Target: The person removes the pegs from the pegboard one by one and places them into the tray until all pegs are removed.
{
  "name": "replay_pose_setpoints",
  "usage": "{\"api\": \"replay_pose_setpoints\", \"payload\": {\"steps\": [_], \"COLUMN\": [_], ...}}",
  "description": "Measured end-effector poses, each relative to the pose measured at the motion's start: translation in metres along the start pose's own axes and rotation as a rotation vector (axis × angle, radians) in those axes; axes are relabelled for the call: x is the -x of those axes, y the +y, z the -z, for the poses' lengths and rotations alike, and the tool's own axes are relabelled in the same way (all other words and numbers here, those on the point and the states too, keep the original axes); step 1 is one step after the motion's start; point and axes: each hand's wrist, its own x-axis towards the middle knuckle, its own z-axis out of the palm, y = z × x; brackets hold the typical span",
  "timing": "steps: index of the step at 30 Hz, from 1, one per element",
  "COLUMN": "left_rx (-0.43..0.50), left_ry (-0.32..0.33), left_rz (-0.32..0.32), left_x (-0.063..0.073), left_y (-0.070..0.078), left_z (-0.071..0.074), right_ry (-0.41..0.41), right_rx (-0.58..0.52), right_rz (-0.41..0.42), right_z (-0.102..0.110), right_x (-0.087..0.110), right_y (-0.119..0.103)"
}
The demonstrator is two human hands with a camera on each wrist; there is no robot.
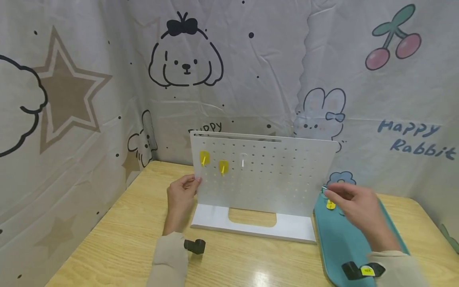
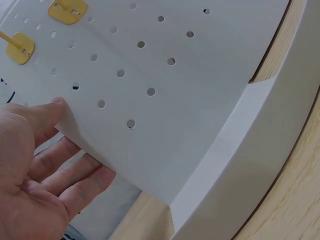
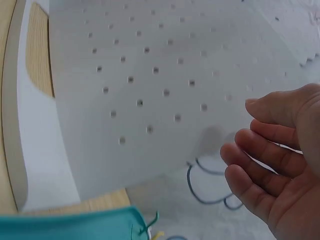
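A white pegboard stands upright on a white base. My left hand holds its left edge; in the left wrist view the thumb lies on the front face, with the other fingers at the edge and behind. Two yellow hooks and a white hook hang in the board's upper left area. Near the board's right edge, my right hand hovers with loosely bent fingers; nothing shows between them in the right wrist view. Beneath it lies a yellow hook.
A teal tray sits on the wooden table to the right of the board. A green hook-like piece shows at the tray's end. Printed cloth hangs behind and at the sides.
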Motion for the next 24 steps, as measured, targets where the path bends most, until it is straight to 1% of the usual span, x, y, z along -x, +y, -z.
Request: {"api": "replay_pose_setpoints", "payload": {"steps": [3, 6, 14, 18, 21, 24], "left_rx": [0.001, -0.002, -0.036, -0.027, -0.018, -0.017], "left_ry": [-0.002, -0.002, -0.009, -0.011, -0.014, -0.017], "left_rz": [0.010, 0.012, 0.003, 0.006, 0.008, -0.005], "left_x": [0.000, 0.000, 0.001, 0.001, 0.000, -0.001], "left_y": [0.001, 0.001, -0.002, -0.003, -0.002, -0.002], "left_z": [-0.001, 0.000, 0.001, 0.002, 0.002, 0.002], "right_ry": [0.029, 0.028, -0.007, -0.014, -0.032, -0.051], "right_rx": [-0.023, -0.061, -0.107, -0.135, -0.154, -0.177], "right_rz": [0.067, 0.108, 0.152, 0.186, 0.193, 0.192], "right_z": [-0.004, -0.009, -0.024, -0.032, -0.037, -0.043], "right_x": [0.000, -0.002, -0.007, -0.008, -0.009, -0.011], "right_y": [-0.008, -0.016, -0.040, -0.050, -0.057, -0.065]}}
